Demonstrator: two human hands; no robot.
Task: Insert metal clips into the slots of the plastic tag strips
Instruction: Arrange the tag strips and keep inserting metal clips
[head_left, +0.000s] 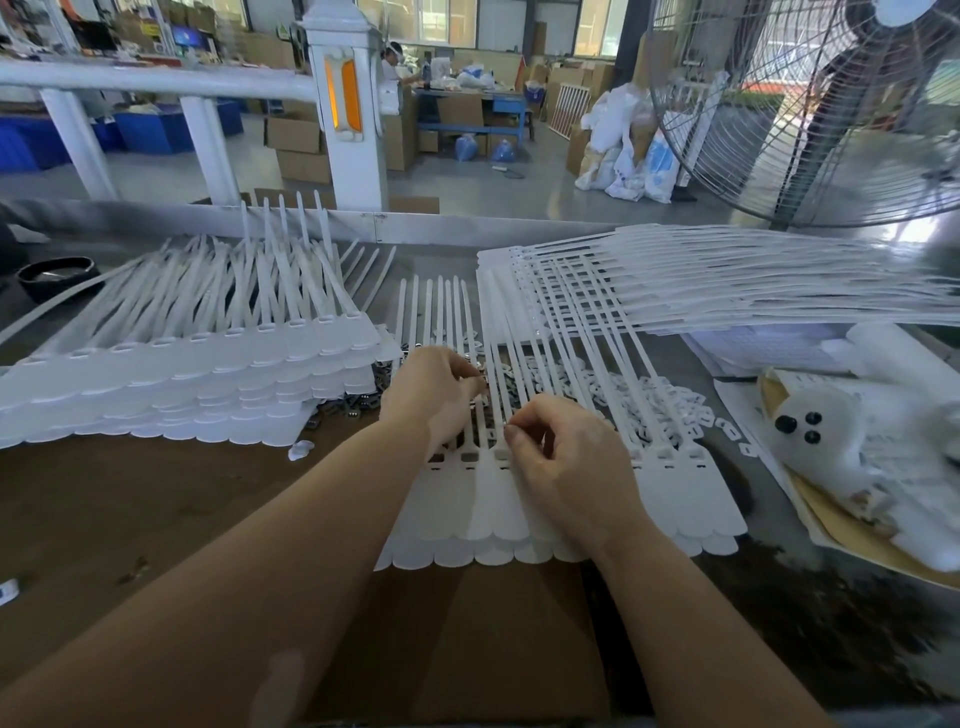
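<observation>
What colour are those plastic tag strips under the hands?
White, all of them; the plastic tag strips show plainly in the head view.

Your single head-worn wide-angle camera looks forward and down, close over your left hand (436, 395) and right hand (566, 457). Both forearms enter from the bottom edge. Beyond the hands the view runs across the workbench (156, 519) into the workshop; straight lines bow at the edges.

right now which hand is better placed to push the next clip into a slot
Probably the right hand: its pinched fingers sit just above the row of slots on the white plastic tag strip sheet. The left hand is farther up, by the pile of small metal clips, suited to fetching.
</observation>
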